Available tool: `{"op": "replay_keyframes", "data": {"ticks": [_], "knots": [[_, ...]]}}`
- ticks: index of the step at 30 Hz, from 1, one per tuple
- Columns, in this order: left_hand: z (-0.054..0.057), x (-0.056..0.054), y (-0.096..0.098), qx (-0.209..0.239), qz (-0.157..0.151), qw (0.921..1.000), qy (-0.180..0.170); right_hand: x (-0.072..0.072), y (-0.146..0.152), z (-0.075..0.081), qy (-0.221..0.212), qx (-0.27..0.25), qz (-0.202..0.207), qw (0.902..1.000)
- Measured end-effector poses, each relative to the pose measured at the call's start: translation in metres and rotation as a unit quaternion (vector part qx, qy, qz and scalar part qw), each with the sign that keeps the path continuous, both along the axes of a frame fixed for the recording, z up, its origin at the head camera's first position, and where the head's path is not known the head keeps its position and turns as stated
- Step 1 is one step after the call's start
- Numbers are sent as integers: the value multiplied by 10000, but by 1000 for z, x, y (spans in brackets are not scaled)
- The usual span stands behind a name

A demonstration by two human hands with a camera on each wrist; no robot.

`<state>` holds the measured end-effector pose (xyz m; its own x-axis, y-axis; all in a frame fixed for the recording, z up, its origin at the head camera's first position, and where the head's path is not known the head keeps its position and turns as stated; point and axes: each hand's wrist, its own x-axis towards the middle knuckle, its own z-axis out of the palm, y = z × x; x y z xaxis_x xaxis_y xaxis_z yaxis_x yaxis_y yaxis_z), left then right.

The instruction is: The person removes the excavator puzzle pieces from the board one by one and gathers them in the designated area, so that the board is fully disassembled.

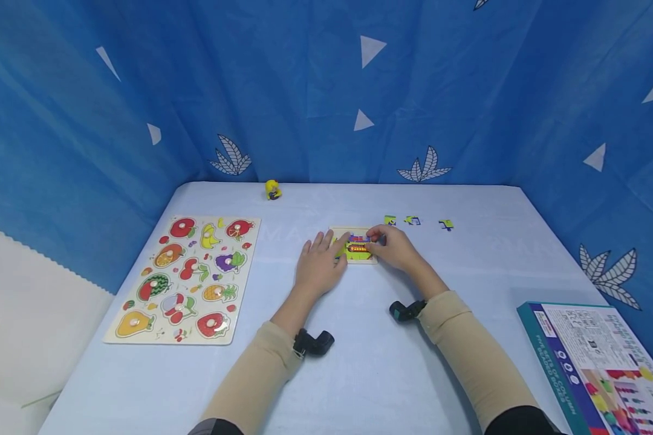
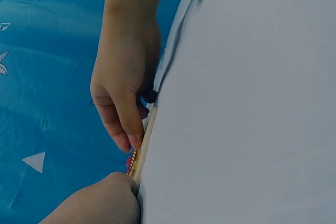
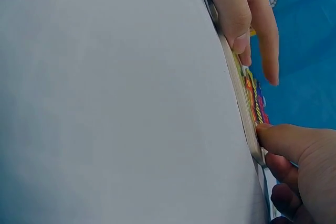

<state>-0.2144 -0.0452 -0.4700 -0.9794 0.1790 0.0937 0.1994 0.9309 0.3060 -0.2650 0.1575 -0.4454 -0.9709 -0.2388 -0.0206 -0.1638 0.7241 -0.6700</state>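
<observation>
A small wooden jigsaw puzzle (image 1: 359, 256) with a colourful train-like picture on yellow-green lies in the middle of the table. My left hand (image 1: 320, 266) rests on its left part with fingers spread and fairly straight. At the puzzle's right side, my right hand (image 1: 393, 246) pinches a puzzle piece with thumb and curled fingers; the piece is mostly hidden. In the right wrist view, the right thumb (image 3: 281, 136) touches the puzzle's top near its edge. Behind the puzzle lie loose puzzle pieces: one (image 1: 390, 220), another (image 1: 412, 220), and a third (image 1: 446, 225) farther right.
A fruit knob-puzzle board (image 1: 196, 302) lies at the left. A small yellow figure (image 1: 272, 190) stands near the back edge. A teal and white box (image 1: 593, 356) sits at the right front. Blue curtain (image 1: 326, 90) hangs behind the table.
</observation>
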Motion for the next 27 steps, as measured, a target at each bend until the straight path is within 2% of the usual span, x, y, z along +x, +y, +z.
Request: {"op": "replay_keyframes", "data": {"ticks": [6, 16, 27], "knots": [[3, 1, 2, -117, -36, 9999, -53, -1, 0, -1, 31, -8, 42, 10000], [10, 3, 4, 49, 9, 9999, -130, -2, -2, 0, -78, 41, -6, 10000], [18, -2, 11, -19, 144, 9994, -312, 0, -3, 1, -141, 13, -42, 9999]]}}
